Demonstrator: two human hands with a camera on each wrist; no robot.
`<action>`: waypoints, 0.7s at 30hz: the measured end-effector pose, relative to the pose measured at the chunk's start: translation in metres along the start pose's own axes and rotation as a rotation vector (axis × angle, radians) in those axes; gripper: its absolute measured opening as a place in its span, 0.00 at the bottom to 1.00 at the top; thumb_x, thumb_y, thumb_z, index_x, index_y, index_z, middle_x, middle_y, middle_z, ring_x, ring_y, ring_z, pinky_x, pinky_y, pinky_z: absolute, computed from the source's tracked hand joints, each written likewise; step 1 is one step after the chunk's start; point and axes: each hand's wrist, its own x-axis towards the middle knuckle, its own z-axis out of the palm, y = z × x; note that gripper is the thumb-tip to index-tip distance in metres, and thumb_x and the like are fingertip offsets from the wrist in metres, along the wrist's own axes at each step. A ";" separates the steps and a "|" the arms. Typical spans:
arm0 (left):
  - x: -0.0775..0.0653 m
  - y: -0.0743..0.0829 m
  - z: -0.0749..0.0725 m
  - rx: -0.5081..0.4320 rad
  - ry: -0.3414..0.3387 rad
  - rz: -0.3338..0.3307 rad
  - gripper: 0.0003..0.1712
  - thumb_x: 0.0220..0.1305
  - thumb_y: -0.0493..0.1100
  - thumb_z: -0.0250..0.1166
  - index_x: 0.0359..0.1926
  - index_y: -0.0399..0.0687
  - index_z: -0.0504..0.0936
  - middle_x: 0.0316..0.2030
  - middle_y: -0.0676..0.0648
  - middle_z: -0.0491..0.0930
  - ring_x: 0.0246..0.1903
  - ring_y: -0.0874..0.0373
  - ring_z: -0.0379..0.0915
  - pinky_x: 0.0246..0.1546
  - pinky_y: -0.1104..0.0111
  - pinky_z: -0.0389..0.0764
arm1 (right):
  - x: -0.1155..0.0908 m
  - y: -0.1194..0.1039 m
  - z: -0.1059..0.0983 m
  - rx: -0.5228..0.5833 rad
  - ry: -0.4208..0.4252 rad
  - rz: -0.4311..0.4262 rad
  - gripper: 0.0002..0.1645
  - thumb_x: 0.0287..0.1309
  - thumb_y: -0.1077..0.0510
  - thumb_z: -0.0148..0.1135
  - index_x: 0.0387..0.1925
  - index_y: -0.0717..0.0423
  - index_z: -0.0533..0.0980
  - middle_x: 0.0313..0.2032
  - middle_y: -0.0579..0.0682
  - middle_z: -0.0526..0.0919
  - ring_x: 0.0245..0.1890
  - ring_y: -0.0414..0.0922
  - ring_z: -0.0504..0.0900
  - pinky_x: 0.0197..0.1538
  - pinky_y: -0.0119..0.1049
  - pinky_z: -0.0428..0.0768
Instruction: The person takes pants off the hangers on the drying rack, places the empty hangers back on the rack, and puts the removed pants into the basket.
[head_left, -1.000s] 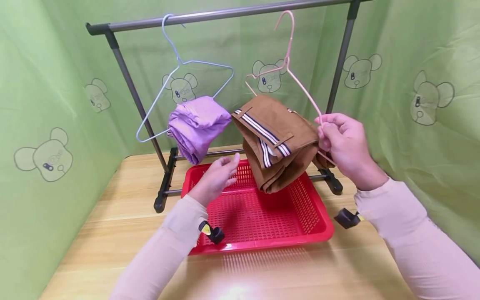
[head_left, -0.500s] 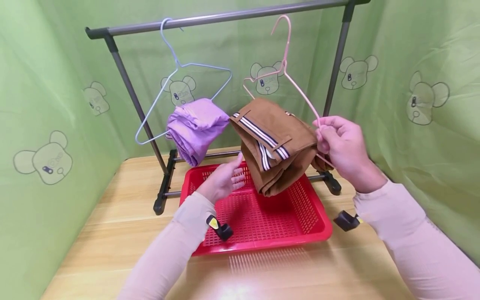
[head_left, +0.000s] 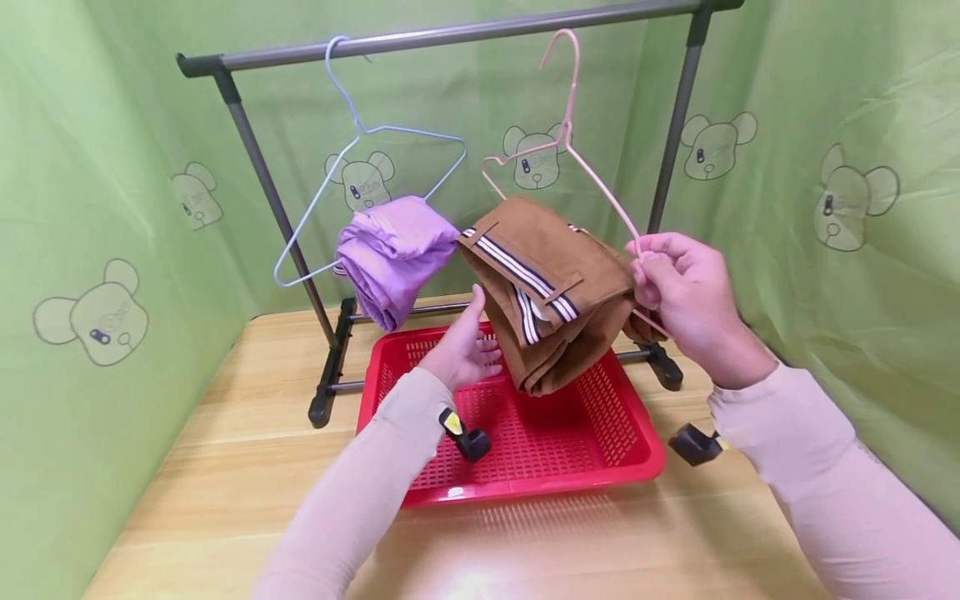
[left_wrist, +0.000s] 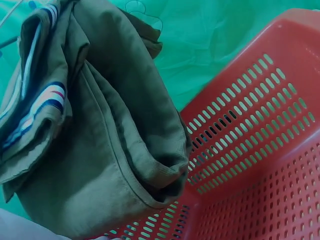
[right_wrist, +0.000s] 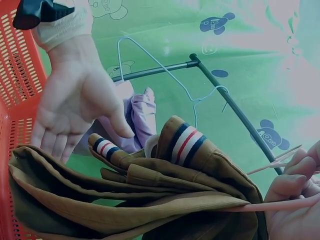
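Brown trousers (head_left: 555, 275) with a striped waistband hang folded over the bottom bar of a pink hanger (head_left: 600, 183). My right hand (head_left: 686, 300) pinches that hanger at its right lower corner, beside the trousers. The pink hook stands just below the rack's bar, apart from it as far as I can tell. My left hand (head_left: 467, 350) is beside the trousers' lower left side, fingers straight and thumb up. In the right wrist view the left palm (right_wrist: 75, 100) faces the folded brown cloth (right_wrist: 125, 200); whether the fingertips touch it is hard to tell.
A grey clothes rack (head_left: 450, 36) stands on the wooden table (head_left: 195, 467). Purple folded clothing (head_left: 397, 250) hangs from a blue hanger (head_left: 311, 200) on its left. Below is a red slotted basket (head_left: 525, 487). Green curtains (head_left: 97, 192) surround the table.
My left hand has moved right and slightly up, toward the trousers, and its fingers have straightened. The right hand still pinches the pink hanger, nearly in place.
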 end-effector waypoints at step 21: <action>0.004 0.002 0.017 0.000 -0.065 0.005 0.66 0.42 0.86 0.53 0.71 0.46 0.57 0.68 0.34 0.57 0.68 0.38 0.51 0.62 0.32 0.47 | -0.004 -0.001 0.004 -0.045 -0.036 -0.007 0.12 0.67 0.73 0.45 0.36 0.65 0.76 0.21 0.50 0.73 0.18 0.38 0.65 0.19 0.25 0.64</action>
